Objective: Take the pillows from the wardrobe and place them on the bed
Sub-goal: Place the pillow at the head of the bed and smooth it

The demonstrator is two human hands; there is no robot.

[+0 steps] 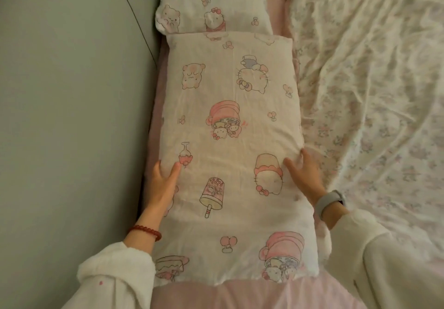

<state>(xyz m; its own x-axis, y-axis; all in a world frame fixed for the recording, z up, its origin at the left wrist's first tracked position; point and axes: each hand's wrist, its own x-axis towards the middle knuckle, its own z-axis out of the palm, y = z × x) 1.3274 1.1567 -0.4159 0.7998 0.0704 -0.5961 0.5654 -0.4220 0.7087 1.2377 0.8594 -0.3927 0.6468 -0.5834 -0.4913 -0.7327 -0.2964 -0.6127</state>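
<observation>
The cartoon-print pillow (230, 145) is laid lengthwise on the pink sheet (252, 295) beside the grey headboard (72, 116), gripped at both long edges by the left hand (161, 188) and right hand (303, 179), whose fingers are hidden underneath. A second pillow (213, 3) beyond is cut off by the frame.

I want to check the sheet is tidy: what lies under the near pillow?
The near pillow rests on the pink sheet, which shows past its near and left edges. The sheet directly beneath is covered. Both hands, left hand and right hand, grip its sides.
</observation>
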